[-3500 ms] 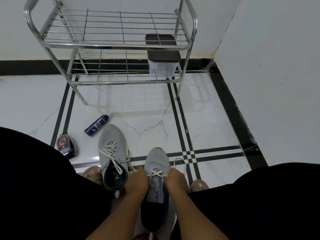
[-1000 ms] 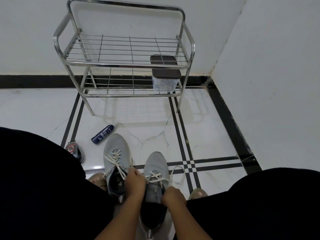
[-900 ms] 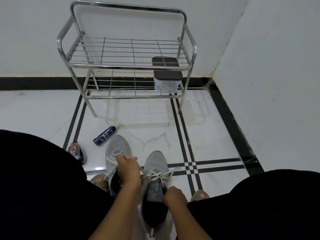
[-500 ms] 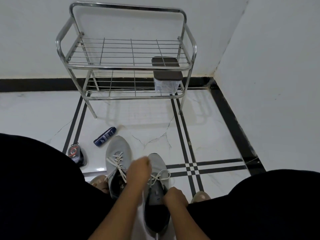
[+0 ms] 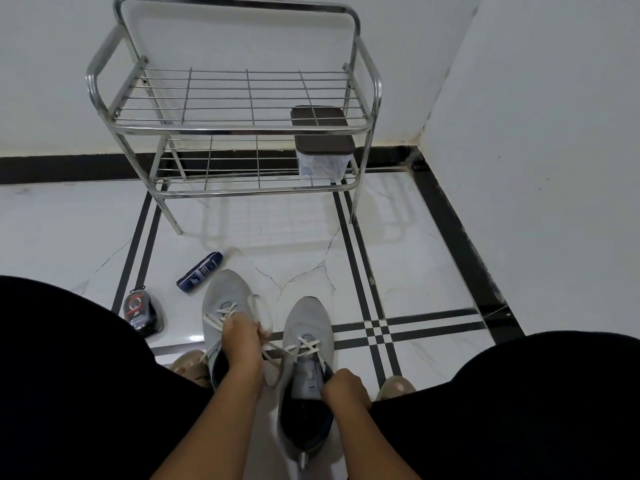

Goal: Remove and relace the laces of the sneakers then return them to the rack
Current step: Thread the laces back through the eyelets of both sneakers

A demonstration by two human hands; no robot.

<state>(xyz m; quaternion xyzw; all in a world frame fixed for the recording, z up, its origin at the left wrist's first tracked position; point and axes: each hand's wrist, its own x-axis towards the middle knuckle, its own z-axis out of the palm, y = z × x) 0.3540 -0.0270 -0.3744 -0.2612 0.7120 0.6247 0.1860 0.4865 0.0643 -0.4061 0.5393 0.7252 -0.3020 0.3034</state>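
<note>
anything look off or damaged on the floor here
Yes. The white floor tile ahead of the two sneakers is cracked, dark lines branching across it. A blue tube lies tipped on its side on the floor, and a small dark item sits loose nearby, both off the rack.

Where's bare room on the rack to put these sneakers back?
The rack's top shelf is bare across its width. The lower shelf is free left of the brown-lidded container at its right end. The floor before it is crowded on the left by the blue tube.
</note>
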